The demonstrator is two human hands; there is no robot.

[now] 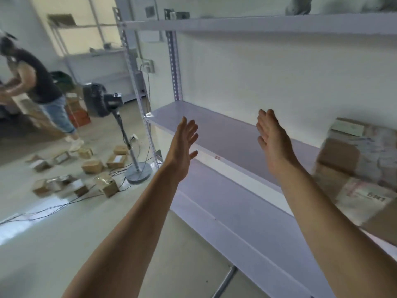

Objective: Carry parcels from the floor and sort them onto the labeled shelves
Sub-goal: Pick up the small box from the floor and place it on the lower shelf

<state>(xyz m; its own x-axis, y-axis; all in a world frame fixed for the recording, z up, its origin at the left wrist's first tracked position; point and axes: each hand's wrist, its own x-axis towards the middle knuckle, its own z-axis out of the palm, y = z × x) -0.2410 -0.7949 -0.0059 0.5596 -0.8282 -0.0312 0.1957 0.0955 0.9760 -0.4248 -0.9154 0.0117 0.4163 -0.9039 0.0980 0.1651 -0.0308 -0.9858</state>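
Shelving (247,134) fills the right side of the room, pale metal, its middle shelf mostly bare. Boxes (354,160) stand stacked at the right end of that shelf, brown card with white labels, blurred, so I cannot read them properly. Further off on the left, a second person (40,82) bends over other cartons. A standing fan (103,100) is planted between the shelving and the floor pile, its cables (64,205) trailing across the floor.

Parcels (92,166) lie scattered on the floor near the fan's base, small brown boxes, some with white labels, several tipped at odd angles. None is being carried.

Left hand (182,151) and right hand (272,145) are both raised in front of the middle shelf, palms facing each other, fingers spread, each grip released and holding nothing.

Risk, as I judge it: the cables run right through the parcels, so a foot could catch one on the way over and pull the fan down. Labels facing down or aside could also send a box to the wrong shelf.
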